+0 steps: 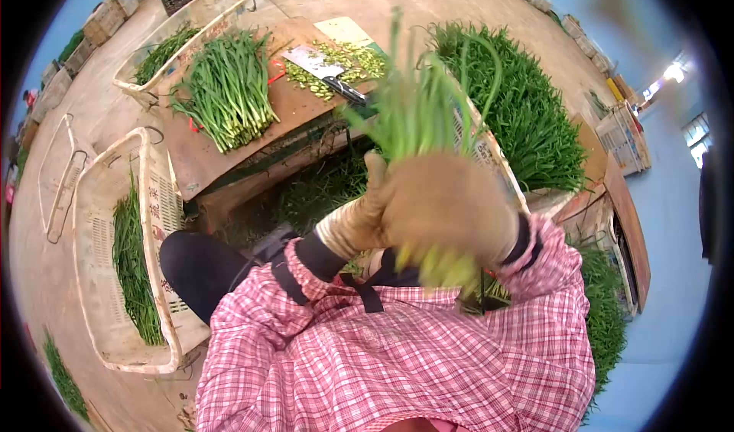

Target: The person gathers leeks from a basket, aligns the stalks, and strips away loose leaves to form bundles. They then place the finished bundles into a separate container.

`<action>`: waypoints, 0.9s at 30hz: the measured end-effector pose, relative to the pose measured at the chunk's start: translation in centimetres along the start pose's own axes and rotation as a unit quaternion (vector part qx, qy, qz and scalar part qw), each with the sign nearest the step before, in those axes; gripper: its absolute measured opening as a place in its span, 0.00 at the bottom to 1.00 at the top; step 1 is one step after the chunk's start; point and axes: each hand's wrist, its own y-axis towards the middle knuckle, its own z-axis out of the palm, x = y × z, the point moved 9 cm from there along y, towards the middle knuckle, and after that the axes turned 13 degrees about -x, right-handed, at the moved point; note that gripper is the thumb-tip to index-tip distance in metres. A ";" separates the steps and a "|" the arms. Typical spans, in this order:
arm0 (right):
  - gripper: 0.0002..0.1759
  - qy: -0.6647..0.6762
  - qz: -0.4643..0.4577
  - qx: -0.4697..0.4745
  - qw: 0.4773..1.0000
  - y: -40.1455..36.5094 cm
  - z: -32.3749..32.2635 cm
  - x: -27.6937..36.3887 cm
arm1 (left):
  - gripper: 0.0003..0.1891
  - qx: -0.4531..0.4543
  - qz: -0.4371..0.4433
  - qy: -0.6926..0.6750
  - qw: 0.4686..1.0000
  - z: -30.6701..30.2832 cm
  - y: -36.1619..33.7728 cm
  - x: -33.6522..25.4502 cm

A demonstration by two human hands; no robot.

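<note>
Both my hands wear tan work gloves and hold a bunch of long green leafy vegetable stalks [417,122] upright in front of my chest. My right hand [451,203], smeared by motion, wraps across the middle of the bunch. At its left side, my left hand [359,218] presses against the stalks with the thumb up; its other fingers are partly hidden. The pale stalk ends [436,267] stick out below the gloves. Beyond the hands, a cleaver [325,73] lies on a board [180,149] among chopped stalk ends [359,59].
A pile of bundled greens [233,84] lies on the board. To the left stands a white plastic crate [99,294] with some greens inside; another crate [222,11] is behind the board. A heaped crate of greens [512,103] stands at the right.
</note>
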 end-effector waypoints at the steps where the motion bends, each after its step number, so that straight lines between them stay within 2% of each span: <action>1: 0.15 0.049 -0.037 0.033 0.998 -0.5 2.0 2.3 | 0.55 0.020 -0.024 -0.136 0.990 0.1 0.3 0.6; 3: 0.14 0.104 -0.089 0.059 0.989 -0.9 4.3 4.8 | 0.53 0.036 -0.043 -0.261 0.964 -0.3 0.3 0.8; 5: 0.14 0.111 -0.115 0.055 0.986 -1.0 5.0 5.3 | 0.50 0.070 0.006 -0.293 0.954 -0.5 -0.4 -0.3; 6: 0.14 0.107 -0.123 0.048 0.985 -0.9 5.3 5.1 | 0.39 -0.017 -0.029 -0.290 0.956 -0.8 -1.1 -0.4; 7: 0.14 0.101 -0.130 0.040 0.986 -0.7 5.5 4.9 | 0.39 -0.018 -0.021 -0.279 0.960 -1.8 -1.2 -0.6; 9: 0.14 0.088 -0.138 0.024 0.986 -0.3 5.8 4.3 | 0.26 -0.094 -0.044 -0.301 0.948 -4.8 -0.9 -0.3; 10: 0.14 0.082 -0.141 0.016 0.987 -0.1 6.1 4.2 | 0.16 -0.173 -0.046 -0.270 0.946 -5.8 -0.8 -0.7; 11: 0.14 0.081 -0.139 0.011 0.987 -0.3 6.3 4.1 | 0.16 -0.173 -0.039 -0.265 0.948 -6.6 -0.3 -1.6; 13: 0.15 0.094 -0.143 0.002 0.985 -1.3 7.1 4.5 | 0.15 -0.190 0.046 -0.109 0.975 -9.1 0.4 -4.3; 15: 0.12 0.237 -0.068 0.030 0.969 -4.0 8.7 5.1 | 0.16 -0.261 0.107 0.014 0.959 -12.4 1.0 -7.3; 16: 0.12 0.290 -0.024 0.153 0.945 -4.8 9.8 5.6 | 0.14 -0.275 0.124 0.013 0.953 -14.5 1.4 -8.1; 17: 0.11 0.298 0.065 0.102 0.947 -6.3 10.0 4.1 | 0.12 -0.288 0.139 0.014 0.947 -16.1 1.5 -8.8; 18: 0.18 0.236 0.211 0.076 0.945 -6.5 9.6 0.1 | 0.12 -0.350 0.145 0.050 0.924 -15.6 0.1 -10.2; 19: 0.24 0.170 0.353 0.049 0.919 -7.0 8.6 -3.7 | 0.12 -0.353 0.150 0.055 0.922 -16.1 -0.1 -10.4; 21: 0.37 0.175 0.497 -0.071 0.847 -6.3 7.0 -8.3 | 0.14 -0.393 0.201 0.133 0.887 -17.1 0.1 -11.8; 22: 0.50 0.245 0.526 -0.098 0.809 -8.0 9.6 -10.0 | 0.17 -0.410 0.236 0.142 0.869 -16.9 0.0 -12.0; 23: 0.57 0.188 0.511 -0.040 0.838 -9.3 12.8 -11.8 | 0.20 -0.428 0.269 0.152 0.849 -16.7 -0.2 -12.2; 25: 0.52 0.226 0.551 0.008 0.803 -8.3 16.2 -11.6 | 0.26 -0.456 0.299 0.174 0.820 -16.8 -0.2 -12.3; 26: 0.49 0.303 0.585 -0.001 0.752 -7.7 17.0 -11.0 | 0.29 -0.467 0.297 0.184 0.812 -17.3 0.1 -12.2; 27: 0.45 0.328 0.607 0.010 0.724 -8.9 18.9 -11.5 | 0.29 -0.465 0.298 0.187 0.813 -18.1 0.7 -12.4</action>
